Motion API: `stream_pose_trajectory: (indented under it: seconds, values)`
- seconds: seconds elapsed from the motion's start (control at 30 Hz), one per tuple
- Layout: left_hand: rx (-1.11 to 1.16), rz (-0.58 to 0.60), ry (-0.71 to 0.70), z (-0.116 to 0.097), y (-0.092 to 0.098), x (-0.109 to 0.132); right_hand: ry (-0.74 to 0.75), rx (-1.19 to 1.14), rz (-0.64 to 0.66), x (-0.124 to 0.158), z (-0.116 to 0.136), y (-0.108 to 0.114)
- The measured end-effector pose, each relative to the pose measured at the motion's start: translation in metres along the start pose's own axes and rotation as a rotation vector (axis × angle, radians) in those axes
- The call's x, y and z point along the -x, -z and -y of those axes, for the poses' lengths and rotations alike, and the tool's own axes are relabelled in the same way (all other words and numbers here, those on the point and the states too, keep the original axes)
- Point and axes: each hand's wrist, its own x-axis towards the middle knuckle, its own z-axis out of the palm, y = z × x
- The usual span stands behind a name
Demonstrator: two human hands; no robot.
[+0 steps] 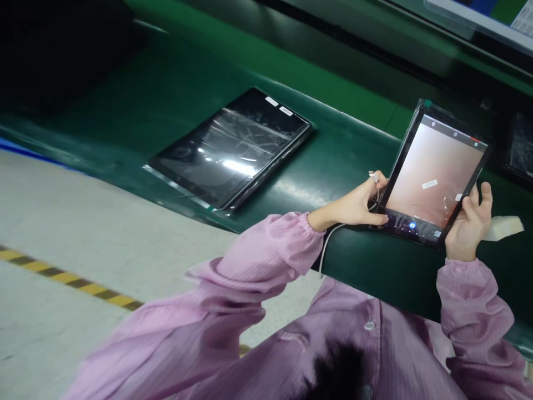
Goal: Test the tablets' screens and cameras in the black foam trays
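A tablet [435, 172] with a lit screen is held up between my two hands above the green table, tilted toward me. The screen shows what looks like a camera view, pinkish, with a small white label in it. My left hand [360, 205] grips the lower left edge, thumb on the front bezel. A white cable [327, 244] runs up to this hand, and its metal-tipped plug [373, 176] sticks out by the fingers. My right hand [466, 228] is closed around the lower right edge, with some fingers hidden behind the tablet.
Left of my hands, a stack of film-wrapped dark tablets [233, 150] lies on the green table [345, 150]. A pale yellowish piece [503, 228] sits beside my right hand. Another dark device [520, 144] is at the right edge. Striped tape [70, 278] marks the floor.
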Motion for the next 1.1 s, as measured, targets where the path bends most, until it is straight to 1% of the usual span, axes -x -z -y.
stream_pose_trajectory:
  seconds: [0.13, 0.23, 0.4, 0.5, 0.6, 0.73, 0.8, 0.87, 0.97, 1.03, 1.1]
  values:
    - [-0.028, -0.001, 0.002, 0.0, 0.001, 0.0, 0.005, -0.023, -0.001, -0.001, -0.004, 0.002]
    - [-0.031, 0.0, -0.03, 0.003, 0.002, 0.0, 0.004, -0.046, 0.007, -0.002, -0.006, 0.005]
    - [0.02, 0.007, -0.052, 0.005, 0.002, 0.0, -0.007, -0.093, -0.005, -0.002, -0.008, 0.007]
    - [0.076, 0.016, -0.019, 0.003, 0.004, 0.001, -0.048, -0.078, -0.016, -0.003, -0.007, 0.006]
    - [0.169, 0.024, 0.016, 0.0, 0.005, 0.003, -0.126, -0.075, -0.002, -0.002, -0.004, 0.002]
    - [0.212, -0.043, -0.017, -0.008, 0.005, 0.005, -0.167, -0.083, 0.004, 0.002, 0.003, -0.007]
    - [0.199, -0.075, -0.047, -0.016, 0.006, 0.005, -0.169, -0.079, 0.004, 0.001, 0.011, -0.014]
    - [0.188, -0.081, -0.092, -0.028, 0.009, 0.001, -0.136, -0.066, 0.055, -0.003, 0.024, -0.023]
    - [0.173, -0.09, -0.174, -0.056, 0.012, -0.006, 0.018, -0.039, 0.169, -0.013, 0.055, -0.04]
    - [0.121, -0.129, -0.247, -0.076, 0.012, -0.01, 0.15, -0.03, 0.188, -0.019, 0.079, -0.051]
    - [0.033, -0.176, -0.323, -0.093, 0.008, -0.01, 0.251, -0.025, 0.166, -0.02, 0.101, -0.06]
